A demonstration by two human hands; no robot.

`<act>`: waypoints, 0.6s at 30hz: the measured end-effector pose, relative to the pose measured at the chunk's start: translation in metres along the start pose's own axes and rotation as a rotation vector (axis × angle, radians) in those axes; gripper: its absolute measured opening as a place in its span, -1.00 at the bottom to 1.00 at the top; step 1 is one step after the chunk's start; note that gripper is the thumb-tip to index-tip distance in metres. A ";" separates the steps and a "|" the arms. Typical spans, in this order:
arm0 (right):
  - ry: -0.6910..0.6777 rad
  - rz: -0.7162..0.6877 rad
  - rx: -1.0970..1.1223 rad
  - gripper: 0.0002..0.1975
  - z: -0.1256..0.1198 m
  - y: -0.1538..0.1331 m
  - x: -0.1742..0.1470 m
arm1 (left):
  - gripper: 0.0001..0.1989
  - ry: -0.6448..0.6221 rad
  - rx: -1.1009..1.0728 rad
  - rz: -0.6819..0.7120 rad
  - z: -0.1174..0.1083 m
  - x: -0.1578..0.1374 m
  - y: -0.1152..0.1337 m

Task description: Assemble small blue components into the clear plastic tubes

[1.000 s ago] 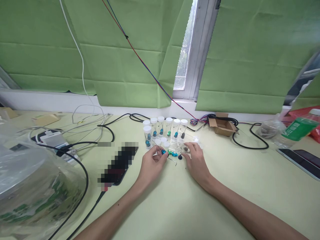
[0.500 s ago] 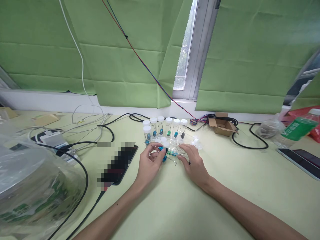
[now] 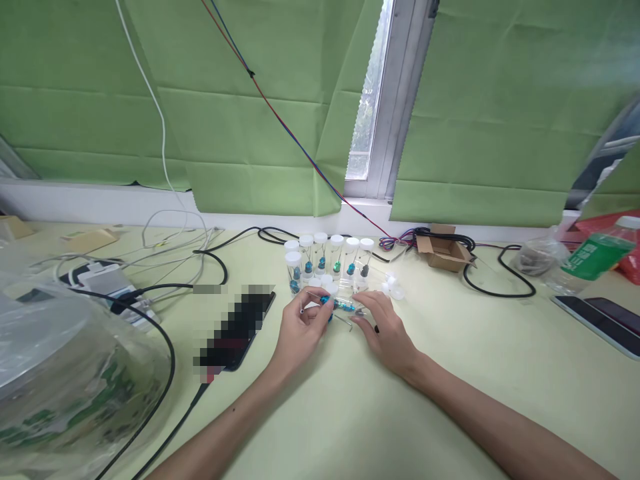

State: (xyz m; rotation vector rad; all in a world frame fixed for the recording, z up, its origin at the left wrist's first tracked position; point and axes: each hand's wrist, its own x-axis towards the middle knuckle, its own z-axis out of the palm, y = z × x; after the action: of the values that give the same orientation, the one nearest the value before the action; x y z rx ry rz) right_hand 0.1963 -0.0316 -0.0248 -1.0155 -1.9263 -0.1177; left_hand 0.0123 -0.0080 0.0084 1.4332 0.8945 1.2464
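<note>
My left hand is closed, thumb against fingers, on small blue pieces with thin bent metal rods. One rod pokes out to the left and another hooked one points right, low over the table. My right hand curves in opposite, thumb and fingertips close together around something greyish that is too small to name. Between the hands lie blue and green pieces, partly covered by the fingers. Just behind stands a group of clear vials with white caps, several with a blue, green or dark piece inside.
Loose white caps lie right of the vials. A phone with a cable is left of my hands. Further out are a plastic-wrapped bundle, a small open cardboard box, a bottle, two more phones and black cables.
The pieces in my left hand have turned and shifted slightly, with less of the dark end showing. My right fingertips have drawn in a little, and a greyish thing now shows between them.
</note>
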 end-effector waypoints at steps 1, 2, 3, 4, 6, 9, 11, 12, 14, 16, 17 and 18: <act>-0.001 0.001 0.003 -0.67 0.000 0.000 0.000 | -0.70 0.002 0.004 -0.004 0.000 0.000 0.000; -0.001 0.003 0.006 -0.67 0.000 0.000 0.000 | -0.71 0.005 0.006 -0.007 0.000 0.000 0.000; 0.000 0.005 0.007 -0.67 0.000 0.000 0.000 | -0.71 0.007 0.008 -0.011 0.001 0.000 0.000; 0.002 0.006 0.008 -0.67 0.000 0.000 0.000 | -0.72 0.010 0.011 -0.012 0.001 0.000 0.000; 0.007 0.007 0.011 -0.67 0.000 0.000 0.000 | -0.73 0.019 0.024 -0.005 0.001 0.000 0.000; 0.010 0.007 0.018 -0.66 -0.001 -0.001 0.000 | -0.74 0.026 0.042 0.003 0.001 -0.001 -0.001; 0.006 0.009 0.023 -0.67 -0.001 -0.001 0.000 | -0.74 0.022 0.060 0.002 0.001 -0.001 -0.002; 0.004 0.012 0.026 -0.67 -0.001 -0.001 0.000 | -0.73 0.019 0.069 0.004 0.001 -0.001 -0.001; 0.006 0.008 0.037 -0.67 0.000 -0.001 0.000 | -0.73 0.017 0.068 0.003 0.001 0.000 0.000; 0.014 -0.006 0.054 -0.66 0.000 0.000 0.000 | -0.73 0.013 0.032 -0.014 0.001 0.002 0.001; 0.018 -0.014 0.062 -0.65 0.000 0.000 0.000 | -0.73 0.011 0.008 -0.025 0.000 0.002 0.002; 0.021 -0.020 0.069 -0.64 0.001 0.000 0.000 | -0.73 0.008 -0.015 -0.036 0.000 0.003 0.003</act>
State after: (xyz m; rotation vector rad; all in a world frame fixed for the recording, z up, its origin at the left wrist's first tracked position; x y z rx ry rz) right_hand 0.1958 -0.0314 -0.0250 -0.9455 -1.9087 -0.0728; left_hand 0.0130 -0.0061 0.0117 1.3950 0.9107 1.2307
